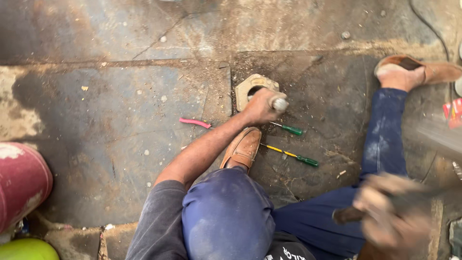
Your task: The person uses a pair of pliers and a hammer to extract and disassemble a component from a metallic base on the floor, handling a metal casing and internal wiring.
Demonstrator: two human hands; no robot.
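Two hands work over a grimy stone floor [120, 125] strewn with sawdust. The left hand [259, 107] is wrapped tight around a short grey metal rod [279, 103], held upright against a pale, angular wooden block with a dark hole [250, 86] lying on the floor just ahead of the person's tan leather shoe [243, 147]. The right hand [392, 212], blurred in the near right of the view, appears clenched on a dark wooden handle [349, 215]; the blur hides exactly how the fingers sit.

Just beside the block lie a short screwdriver with a green handle [288, 128] and a longer one with a yellow shaft and green handle [293, 156], roughly parallel. A bent pink plastic strip [195, 123] rests to the left of the forearm. The other tan shoe [423, 71] sits at the far right at the end of a blue trouser leg [385, 130].

A red-and-white rectangular packet [453, 113] shows at the right edge, its print too small to tell. At the left edge stand a rounded maroon container [21, 180] and, below it, a green curved object [26, 249].
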